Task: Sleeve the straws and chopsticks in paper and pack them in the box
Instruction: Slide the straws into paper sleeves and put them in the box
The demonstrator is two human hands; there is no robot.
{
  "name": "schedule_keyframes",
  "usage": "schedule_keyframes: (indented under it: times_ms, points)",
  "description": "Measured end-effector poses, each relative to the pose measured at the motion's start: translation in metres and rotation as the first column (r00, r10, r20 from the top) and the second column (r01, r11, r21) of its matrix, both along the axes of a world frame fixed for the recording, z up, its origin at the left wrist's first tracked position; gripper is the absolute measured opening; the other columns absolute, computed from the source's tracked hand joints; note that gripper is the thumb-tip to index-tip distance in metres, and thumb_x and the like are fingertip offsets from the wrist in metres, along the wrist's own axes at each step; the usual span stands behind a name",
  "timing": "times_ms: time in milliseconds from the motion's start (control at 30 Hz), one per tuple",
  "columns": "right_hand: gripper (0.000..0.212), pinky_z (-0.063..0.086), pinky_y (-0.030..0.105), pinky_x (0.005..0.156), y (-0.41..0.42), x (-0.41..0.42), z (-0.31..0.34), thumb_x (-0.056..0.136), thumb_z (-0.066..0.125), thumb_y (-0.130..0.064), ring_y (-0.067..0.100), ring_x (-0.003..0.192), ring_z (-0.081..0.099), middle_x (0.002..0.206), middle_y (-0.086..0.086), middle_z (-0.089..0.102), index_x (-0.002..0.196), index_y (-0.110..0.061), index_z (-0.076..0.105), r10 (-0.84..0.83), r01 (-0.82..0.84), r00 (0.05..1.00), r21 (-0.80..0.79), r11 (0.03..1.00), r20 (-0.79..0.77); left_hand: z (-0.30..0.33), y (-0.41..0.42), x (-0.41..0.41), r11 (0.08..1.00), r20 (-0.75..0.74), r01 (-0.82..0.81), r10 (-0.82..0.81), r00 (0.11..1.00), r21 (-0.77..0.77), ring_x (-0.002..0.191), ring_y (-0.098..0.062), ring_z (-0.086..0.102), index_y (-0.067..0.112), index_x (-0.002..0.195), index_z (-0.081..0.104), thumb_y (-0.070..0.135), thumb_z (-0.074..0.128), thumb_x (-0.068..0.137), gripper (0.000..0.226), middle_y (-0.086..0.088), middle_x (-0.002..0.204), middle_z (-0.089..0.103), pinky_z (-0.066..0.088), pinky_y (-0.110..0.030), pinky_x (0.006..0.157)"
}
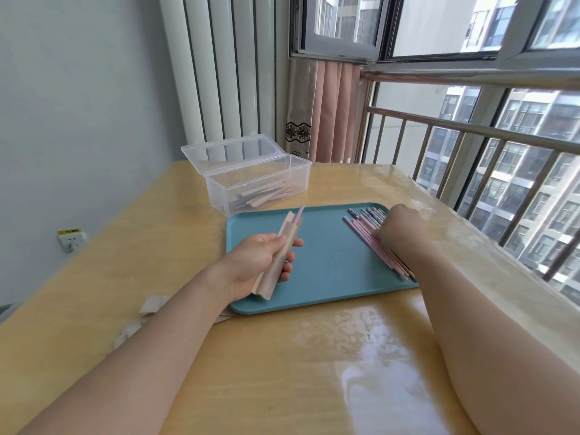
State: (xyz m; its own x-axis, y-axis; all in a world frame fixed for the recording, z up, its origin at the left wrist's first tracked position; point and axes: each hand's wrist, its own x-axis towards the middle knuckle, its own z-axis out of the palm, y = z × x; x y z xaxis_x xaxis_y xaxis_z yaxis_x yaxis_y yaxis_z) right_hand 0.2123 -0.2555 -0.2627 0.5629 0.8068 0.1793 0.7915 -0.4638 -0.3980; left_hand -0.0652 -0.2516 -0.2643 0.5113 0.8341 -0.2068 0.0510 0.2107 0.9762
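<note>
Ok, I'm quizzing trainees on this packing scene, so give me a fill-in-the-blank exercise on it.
1. The left hand holds a paper sleeve with a ____ straw poking out.
2. The right hand rests on loose sticks lying on the ____ tray.
3. The clear plastic box stands with its lid ____.

Missing words: pink; blue; open

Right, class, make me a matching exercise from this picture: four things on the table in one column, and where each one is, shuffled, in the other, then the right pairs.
Things
1. paper sleeve
2. loose straws and chopsticks
3. clear box
4. teal tray

Places
A. flat on the table, under both hands
B. on the right part of the tray, under the right hand
C. behind the tray, lid open, sleeved pieces inside
D. gripped in the left hand, a pink stick poking from its top

Pairs: 1-D, 2-B, 3-C, 4-A
</note>
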Motion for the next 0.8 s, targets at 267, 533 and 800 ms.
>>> schedule_keyframes:
  times_ms: [267, 533, 800]
  points:
    - [0.021, 0.048, 0.024, 0.051, -0.006, -0.030, 0.029, 0.099, 0.060, -0.010, 0.016, 0.055, 0.052, 0.074, 0.015, 0.065, 0.082, 0.002, 0.064, 0.408, -0.117, 0.690, 0.465, 0.878, -0.598, -0.002, 0.005, -0.004, 0.997, -0.050, 0.070, -0.070, 0.996, 0.009, 0.061, -0.013, 0.052, 0.011, 0.118, 0.068, 0.026, 0.038, 0.108, 0.034, -0.002, 0.074, 0.058, 0.050, -0.026, 0.058]
    - [0.005, 0.059, 0.021, 0.064, -0.003, -0.058, 0.024, 0.097, 0.060, -0.002, 0.017, 0.066, 0.070, 0.084, 0.017, 0.070, 0.102, -0.001, 0.058, 0.658, 0.257, 0.056, 0.648, 0.717, -0.751, 0.000, 0.004, -0.006, 0.990, -0.096, 0.134, -0.129, 0.987, 0.045, 0.061, -0.012, 0.053, 0.016, 0.121, 0.067, 0.027, 0.040, 0.108, 0.033, -0.002, 0.077, 0.060, 0.050, -0.024, 0.056]
    - [0.010, 0.058, 0.020, 0.059, -0.002, -0.050, 0.020, 0.096, 0.063, -0.005, 0.015, 0.066, 0.069, 0.087, 0.016, 0.073, 0.105, -0.004, 0.060, 0.621, 0.180, 0.123, 0.632, 0.753, -0.774, 0.000, 0.003, -0.006, 0.975, -0.122, 0.203, -0.191, 0.974, 0.094, 0.062, -0.012, 0.052, 0.022, 0.127, 0.064, 0.028, 0.040, 0.108, 0.031, -0.001, 0.079, 0.062, 0.049, -0.023, 0.058]
